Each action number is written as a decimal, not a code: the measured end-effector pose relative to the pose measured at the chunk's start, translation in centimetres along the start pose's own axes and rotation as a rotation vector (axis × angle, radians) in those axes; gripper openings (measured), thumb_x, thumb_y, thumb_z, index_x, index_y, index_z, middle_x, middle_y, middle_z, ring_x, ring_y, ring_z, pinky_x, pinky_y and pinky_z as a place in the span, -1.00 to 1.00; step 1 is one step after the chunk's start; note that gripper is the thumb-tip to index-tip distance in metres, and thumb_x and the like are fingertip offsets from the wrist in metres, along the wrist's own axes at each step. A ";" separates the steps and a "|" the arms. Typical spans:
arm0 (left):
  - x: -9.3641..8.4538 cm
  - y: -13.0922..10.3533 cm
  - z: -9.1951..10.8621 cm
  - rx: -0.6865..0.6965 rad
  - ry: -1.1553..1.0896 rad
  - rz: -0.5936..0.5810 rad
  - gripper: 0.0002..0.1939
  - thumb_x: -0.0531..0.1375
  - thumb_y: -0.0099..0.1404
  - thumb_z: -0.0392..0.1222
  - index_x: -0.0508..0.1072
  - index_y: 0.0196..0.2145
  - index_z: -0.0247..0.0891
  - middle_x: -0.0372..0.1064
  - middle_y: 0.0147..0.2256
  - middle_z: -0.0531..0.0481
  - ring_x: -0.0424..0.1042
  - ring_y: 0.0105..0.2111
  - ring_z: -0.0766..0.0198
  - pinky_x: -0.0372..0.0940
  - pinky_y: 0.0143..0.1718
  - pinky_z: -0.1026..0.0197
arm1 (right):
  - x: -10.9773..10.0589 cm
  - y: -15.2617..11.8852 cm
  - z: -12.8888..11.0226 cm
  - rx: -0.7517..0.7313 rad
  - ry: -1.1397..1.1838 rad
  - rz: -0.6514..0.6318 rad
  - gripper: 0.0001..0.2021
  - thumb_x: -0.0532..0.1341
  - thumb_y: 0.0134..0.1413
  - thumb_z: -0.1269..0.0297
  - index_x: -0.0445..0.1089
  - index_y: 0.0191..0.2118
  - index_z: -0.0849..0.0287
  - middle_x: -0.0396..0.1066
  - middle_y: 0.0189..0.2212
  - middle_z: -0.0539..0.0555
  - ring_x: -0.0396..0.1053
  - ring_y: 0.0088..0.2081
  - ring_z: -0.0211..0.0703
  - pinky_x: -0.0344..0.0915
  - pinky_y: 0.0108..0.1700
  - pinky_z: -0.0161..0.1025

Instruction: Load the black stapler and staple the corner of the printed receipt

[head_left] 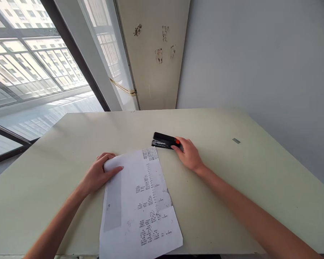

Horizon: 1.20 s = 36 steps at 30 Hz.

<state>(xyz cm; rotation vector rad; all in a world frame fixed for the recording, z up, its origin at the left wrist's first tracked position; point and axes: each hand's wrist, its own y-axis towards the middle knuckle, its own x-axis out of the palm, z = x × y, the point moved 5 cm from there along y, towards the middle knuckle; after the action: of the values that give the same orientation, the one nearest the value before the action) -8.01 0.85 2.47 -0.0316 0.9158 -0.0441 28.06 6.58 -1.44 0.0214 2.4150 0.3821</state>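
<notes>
Printed paper lies in front of me, its near end reaching the table's front edge; whether it is one sheet or a stack I cannot tell. My left hand grips its far left corner, thumb on top and fingers beneath. In my right hand is a black stapler with a red patch near the grip. The stapler's front end points left, just beyond the paper's far right corner. Whether its jaw touches the paper is unclear.
A small strip of staples lies on the pale table to the right. Behind the table stand a stained panel and a grey wall. Glass windows with dark frames are at the left.
</notes>
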 end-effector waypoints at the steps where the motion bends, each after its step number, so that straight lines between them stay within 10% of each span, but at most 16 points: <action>1: 0.0 -0.2 0.2 -0.041 -0.077 -0.011 -0.40 0.30 0.13 0.42 0.47 -0.16 -0.15 0.49 -0.03 -0.08 0.49 -0.14 0.02 0.47 -0.18 0.09 | 1.0 0.7 -0.7 -0.007 0.058 -0.024 -0.63 0.17 0.35 0.03 0.46 0.14 0.07 0.55 0.00 0.20 0.40 0.06 0.19 0.32 0.14 0.12; 6: -0.6 -1.9 1.2 -0.233 -0.311 0.033 -0.39 0.39 0.06 0.39 0.45 -0.20 -0.16 0.46 -0.40 0.05 0.48 -0.42 0.16 0.38 -0.50 0.25 | 3.1 1.4 -2.5 -0.028 0.196 -0.077 -0.65 0.18 0.36 0.05 0.42 0.16 0.01 0.53 0.07 0.12 0.45 0.06 0.02 0.40 0.09 -0.02; 13: -0.4 -3.4 2.3 -0.434 -0.458 0.127 -0.36 0.46 -0.02 0.36 0.41 -0.26 -0.20 0.51 -0.44 0.02 0.51 -0.51 0.13 0.40 -0.60 0.22 | -0.5 -3.9 -1.7 0.184 0.539 -0.182 -0.59 0.17 0.35 -0.10 0.38 0.13 0.03 0.41 0.20 0.17 0.47 0.06 0.00 0.45 -0.04 -0.10; 20: 1.4 -2.3 8.4 -0.300 -0.467 0.125 -0.37 0.46 0.00 0.34 0.44 -0.23 -0.21 0.53 -0.44 0.02 0.55 -0.50 0.11 0.42 -0.61 0.22 | -3.5 -9.6 -3.5 0.205 0.778 -0.413 -0.65 0.15 0.40 -0.07 0.49 0.05 0.01 0.54 0.05 0.09 0.48 0.03 -0.05 0.37 0.18 -0.03; 27: 5.0 -1.4 14.7 -0.071 -0.477 -0.052 -0.48 0.32 0.25 0.32 0.43 -0.13 -0.19 0.57 -0.29 -0.07 0.58 -0.34 0.05 0.51 -0.42 0.11 | -7.5 -11.3 -1.2 0.396 0.768 -0.163 -0.61 0.21 0.31 -0.15 0.53 -0.12 0.08 0.59 -0.17 0.08 0.53 -0.18 -0.04 0.49 -0.11 -0.11; 31: 5.5 -0.3 16.0 0.317 -0.233 0.204 -0.67 0.10 0.51 0.14 0.39 -0.02 -0.14 0.48 0.07 -0.14 0.49 0.01 0.04 0.42 0.06 -0.06 | -11.1 -10.1 2.8 0.438 0.453 -0.042 -0.52 0.20 0.25 -0.24 0.52 -0.18 0.12 0.58 -0.25 0.12 0.54 -0.24 0.01 0.50 -0.22 -0.11; 36: 6.7 2.0 14.2 0.498 0.067 0.426 -0.63 0.14 0.51 0.00 0.27 0.19 -0.11 0.16 0.34 -0.23 0.14 0.32 -0.08 0.19 0.27 -0.24 | -14.4 -11.5 5.7 0.387 -0.033 0.158 -0.25 0.19 0.26 -0.24 0.14 0.42 0.04 0.31 0.32 0.27 0.44 0.18 0.24 0.50 0.08 0.14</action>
<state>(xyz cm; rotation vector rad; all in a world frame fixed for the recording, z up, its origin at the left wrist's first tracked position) 7.41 2.64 5.72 0.6293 0.9416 0.1242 43.72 -4.53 0.34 0.3880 2.4254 -0.0204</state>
